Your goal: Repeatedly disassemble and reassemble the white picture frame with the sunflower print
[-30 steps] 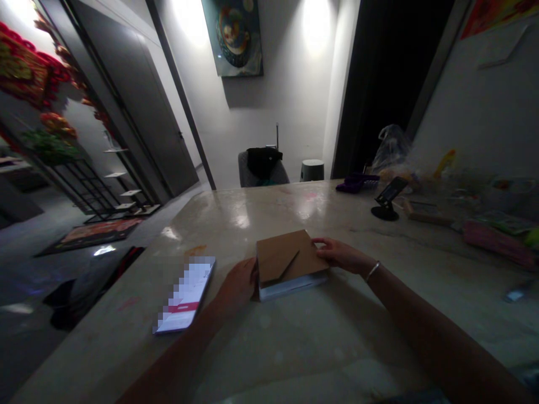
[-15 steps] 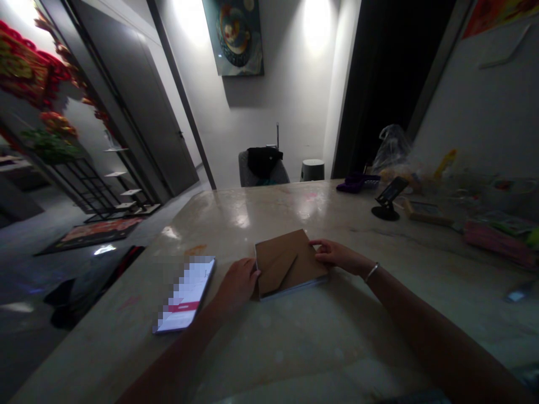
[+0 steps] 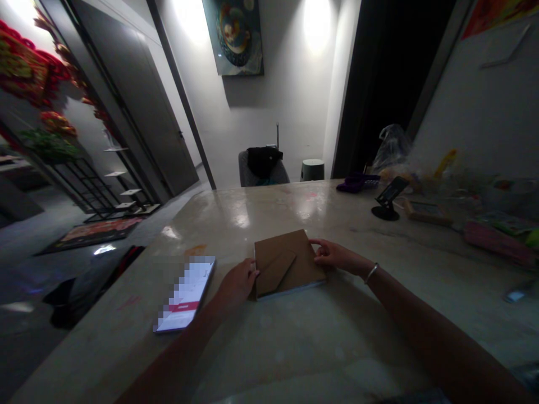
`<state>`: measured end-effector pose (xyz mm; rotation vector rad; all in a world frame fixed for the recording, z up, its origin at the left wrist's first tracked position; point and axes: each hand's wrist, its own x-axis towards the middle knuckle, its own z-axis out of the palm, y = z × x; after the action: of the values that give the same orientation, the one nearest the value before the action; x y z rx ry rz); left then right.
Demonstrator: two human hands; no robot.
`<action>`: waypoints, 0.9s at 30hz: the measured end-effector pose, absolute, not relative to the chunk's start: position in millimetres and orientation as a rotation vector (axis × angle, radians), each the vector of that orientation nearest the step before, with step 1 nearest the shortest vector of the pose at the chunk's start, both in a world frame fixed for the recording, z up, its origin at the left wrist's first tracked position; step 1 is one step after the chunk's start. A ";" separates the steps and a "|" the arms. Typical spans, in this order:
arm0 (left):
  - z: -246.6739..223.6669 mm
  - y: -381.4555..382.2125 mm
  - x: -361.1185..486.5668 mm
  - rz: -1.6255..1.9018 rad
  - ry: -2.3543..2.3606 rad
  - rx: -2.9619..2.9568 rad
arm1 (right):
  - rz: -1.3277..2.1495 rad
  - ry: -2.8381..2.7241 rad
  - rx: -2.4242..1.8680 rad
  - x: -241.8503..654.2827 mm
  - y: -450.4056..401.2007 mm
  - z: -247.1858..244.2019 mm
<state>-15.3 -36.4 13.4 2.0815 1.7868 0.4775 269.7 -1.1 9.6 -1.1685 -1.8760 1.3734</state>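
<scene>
A picture frame [image 3: 297, 280] lies face down on the marble-look table, its brown backing and slanted stand flap [image 3: 281, 274] upward. A pale edge shows along its near side. My left hand [image 3: 241, 279] grips the left edge, thumb near the corner of the flap and the other fingers curled at the side. On the opposite edge, my right hand [image 3: 332, 255] holds on with thumb and fingers, the index finger stretched along the far right side. A bracelet [image 3: 371, 272] circles my right wrist. The fingertips under the frame are hidden.
Left of my left hand lies a phone or tablet [image 3: 185, 297] with a lit, partly pixelated screen. A black phone stand [image 3: 389, 199], a wooden frame [image 3: 427, 212], a purple item [image 3: 356, 183] and a clear plastic bag [image 3: 391, 148] are at the back right. A chair [image 3: 248, 168] stands beyond the table.
The picture frame has shifted very slightly to the left, with both hands still at its edges. Otherwise the scene looks the same.
</scene>
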 end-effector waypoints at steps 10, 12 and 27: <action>15.0 -35.4 -18.2 0.496 1.770 2.039 | 1.180 -2.035 -1.274 267.3 0.6 5.3; 14.3 -34.9 -19.3 0.500 1.742 2.037 | 1.136 -2.064 -1.286 267.1 0.5 5.4; 15.1 -35.3 -19.0 0.421 1.721 2.155 | 0.913 -2.164 -1.343 261.1 -1.1 0.3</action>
<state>-19.0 -35.3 15.1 2.1548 1.7213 0.4214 261.1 -1.1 0.3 -1.3434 -2.1637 0.9131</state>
